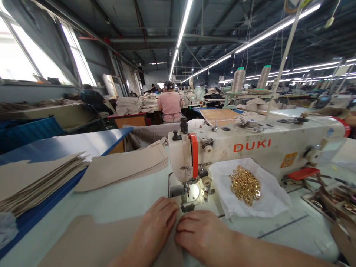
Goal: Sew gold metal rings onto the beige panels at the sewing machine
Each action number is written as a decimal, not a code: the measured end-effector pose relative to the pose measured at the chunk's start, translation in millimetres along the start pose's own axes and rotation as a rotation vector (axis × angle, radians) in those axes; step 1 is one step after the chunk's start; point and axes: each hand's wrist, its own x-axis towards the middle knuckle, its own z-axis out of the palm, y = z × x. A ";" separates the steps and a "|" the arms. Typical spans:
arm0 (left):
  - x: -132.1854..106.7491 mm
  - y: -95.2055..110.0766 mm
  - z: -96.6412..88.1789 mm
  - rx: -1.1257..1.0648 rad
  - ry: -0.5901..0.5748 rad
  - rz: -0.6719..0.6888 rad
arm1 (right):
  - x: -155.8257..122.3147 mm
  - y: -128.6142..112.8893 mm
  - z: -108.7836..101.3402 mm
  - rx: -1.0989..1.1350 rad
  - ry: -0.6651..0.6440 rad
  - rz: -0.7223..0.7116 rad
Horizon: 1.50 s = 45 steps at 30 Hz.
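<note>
A beige fabric piece (102,237) lies flat on the pale machine table, reaching up to the needle area of a white sewing machine (278,159) marked DUKI. My left hand (155,224) rests on this fabric, fingers curled together over it just in front of the needle plate (191,194). Close beside it, my right hand (204,233) grips the fabric's right edge with bent fingers; the thumb is mostly hidden. The fingertips of both hands are near each other. Lamp light falls on the plate under the presser foot (189,185).
Gold metal rings or clasps (244,185) lie on a white cloth (222,185) right of the needle. Beige fabric stacks (122,165) sit at the left. A tray (314,200) with small parts is far right. Thread cones (238,81) stand behind; a person (170,104) sits ahead.
</note>
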 end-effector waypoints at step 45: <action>27.5 1.6 14.4 -0.081 -0.052 -0.050 | 0.4 26.1 -18.1 -0.197 -0.141 0.245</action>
